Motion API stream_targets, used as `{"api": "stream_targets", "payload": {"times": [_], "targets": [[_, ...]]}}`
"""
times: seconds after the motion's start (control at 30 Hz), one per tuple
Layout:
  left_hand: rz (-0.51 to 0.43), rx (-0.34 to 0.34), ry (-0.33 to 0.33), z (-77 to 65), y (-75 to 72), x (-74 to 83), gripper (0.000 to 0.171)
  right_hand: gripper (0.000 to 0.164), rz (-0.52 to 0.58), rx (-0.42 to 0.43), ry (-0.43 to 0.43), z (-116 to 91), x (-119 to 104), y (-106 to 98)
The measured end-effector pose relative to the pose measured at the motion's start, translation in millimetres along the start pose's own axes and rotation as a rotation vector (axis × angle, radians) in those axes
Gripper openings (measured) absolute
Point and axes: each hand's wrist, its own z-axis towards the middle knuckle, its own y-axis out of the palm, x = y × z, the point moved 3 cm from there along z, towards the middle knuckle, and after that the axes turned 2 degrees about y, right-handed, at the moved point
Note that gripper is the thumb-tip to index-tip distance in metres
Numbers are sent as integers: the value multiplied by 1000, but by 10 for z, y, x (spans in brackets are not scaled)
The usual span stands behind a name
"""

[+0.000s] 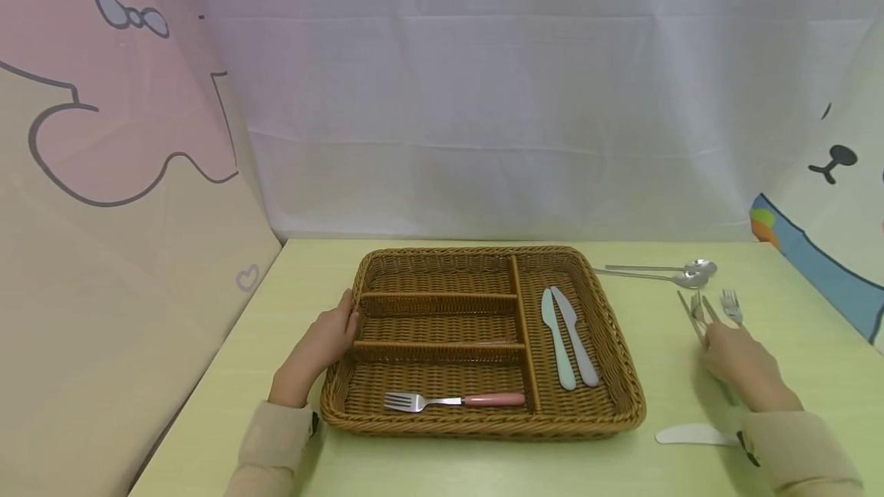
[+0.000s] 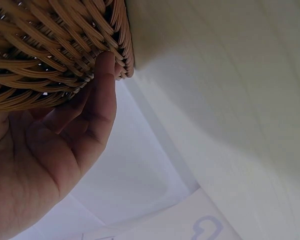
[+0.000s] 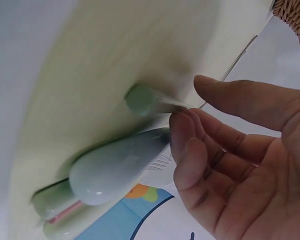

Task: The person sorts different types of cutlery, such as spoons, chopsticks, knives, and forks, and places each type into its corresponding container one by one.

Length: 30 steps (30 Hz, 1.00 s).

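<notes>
A brown wicker cutlery basket [image 1: 483,426] with dividers stands on the table; my left hand [image 1: 333,332] grips its left side, fingers against the outer weave [image 2: 50,60]. My right hand [image 1: 747,363] is low over loose cutlery on the right, where a fork [image 1: 732,307] and slim metal pieces poke out beyond it. In the right wrist view, the thumb stands apart from the bent fingers [image 3: 182,130]. Those fingertips are right at a green-ended handle [image 3: 140,100] and a pale blue handle [image 3: 110,165]. The hand in the head view hides these handles.
In the basket lie a pink-handled fork [image 1: 493,399], a mint knife [image 1: 561,347] and a lilac knife [image 1: 578,343]. Two spoons [image 1: 691,279] lie at the back right. A white knife [image 1: 694,434] is partly under my right sleeve. Cloth walls [image 1: 483,98] surround the table.
</notes>
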Motion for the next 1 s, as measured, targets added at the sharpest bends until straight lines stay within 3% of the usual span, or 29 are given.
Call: {"api": "stream_targets", "payload": {"times": [0.6,1.0], "targets": [[-4,0,4,12,13,-20,52,13,-13,23,-67,9,14,57],[-20,1,6,3,20,-19,52,10,3,35,-41,-25,-15,48]]}}
